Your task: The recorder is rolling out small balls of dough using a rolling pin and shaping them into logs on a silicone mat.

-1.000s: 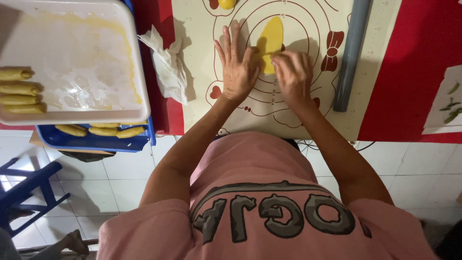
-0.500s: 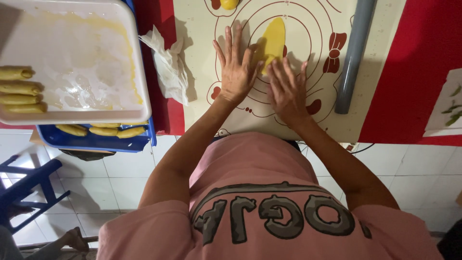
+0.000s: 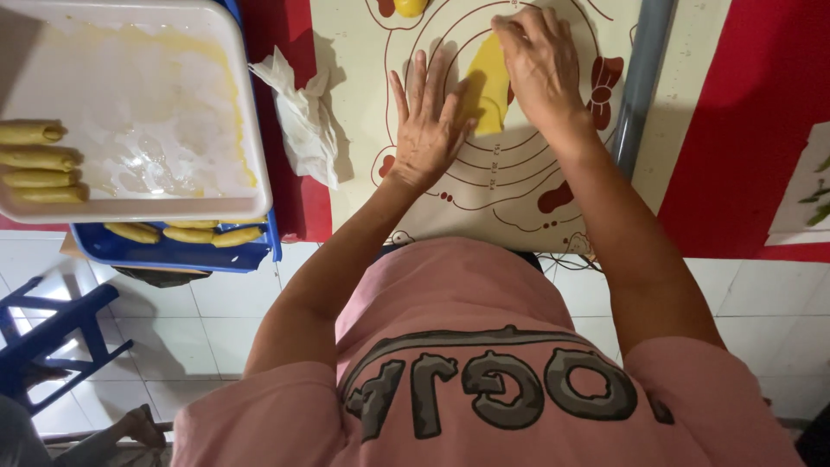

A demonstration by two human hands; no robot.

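Head view: flat hands (image 3: 430, 121) on soft yellow dough (image 3: 487, 85)

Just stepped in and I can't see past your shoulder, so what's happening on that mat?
A person in a pink shirt is working a piece of yellow dough on a printed pastry mat. The left hand lies flat, fingers spread, beside the dough; the right hand presses on its upper edge. A grey rolling pin lies to the right. To the left, a white tray holds rolled yellow pieces, with more in the blue tray beneath.
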